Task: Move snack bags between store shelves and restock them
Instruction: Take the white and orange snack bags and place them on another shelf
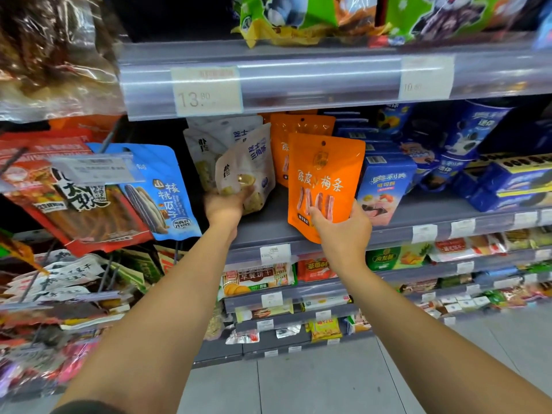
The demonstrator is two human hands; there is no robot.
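Left hand (226, 206) grips the lower edge of a white snack bag (249, 168), tilted, at the grey shelf (268, 225) front. Right hand (343, 227) clamps the bottom of an orange snack bag (324, 174), upright, just beside a blue box (385, 186). More orange bags (298, 127) stand behind.

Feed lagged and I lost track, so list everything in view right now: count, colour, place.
front orange pouch: one, orange, middle shelf edge, held
rear orange pouches: at least two, orange, behind it
front white pouch: one, white, middle shelf, held
rear white pouches: several, white, behind it
boxes: several, blue, right of orange pouches
hanging bag: one, blue, pegs at left
green bags: at least two, green, top shelf
left hand: grips front white pouch
right hand: grips front orange pouch
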